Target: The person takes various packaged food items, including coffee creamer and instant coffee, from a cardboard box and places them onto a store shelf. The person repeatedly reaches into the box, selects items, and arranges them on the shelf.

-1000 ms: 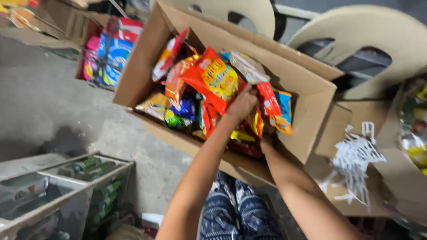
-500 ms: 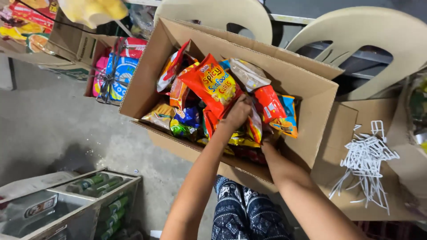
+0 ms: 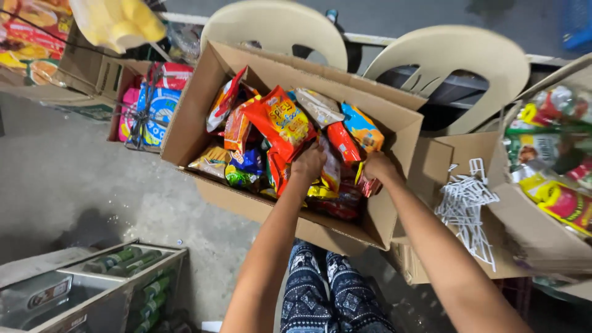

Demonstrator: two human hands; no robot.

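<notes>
Head view. A cardboard box (image 3: 203,117), open-topped and tilted toward the viewer, holds a heap of snack packets; it is the landmark for all that follows. The left hand (image 3: 308,163) sits inside the box near its middle, fingers closed on the lower edge of a large red-orange snack bag (image 3: 280,123) that stands up above the heap; half a second ago the same hand gripped the same bag, so the hold is unchanged. The right hand (image 3: 377,168), earlier sunk among the packets at the near right of the box, has risen to the box's right wall; its fingers are curled shut on a small red packet (image 3: 369,187), which now hangs just inside that wall; the change suggests one packet is being drawn out of the heap while the big bag is held aside.

Counts: two hands, one box in use; one big red-orange bag; packets in the box number roughly a dozen, the exact total hidden by overlap. Behind the box stand two cream plastic chairs (image 3: 277,24); to its left, a second carton (image 3: 92,68) with a tied bundle of packets; to its right, a pile of white plastic hooks (image 3: 465,203) on flattened cardboard; below left of the box, a crate of green bottles (image 3: 123,271) on the concrete floor (image 3: 68,179).
</notes>
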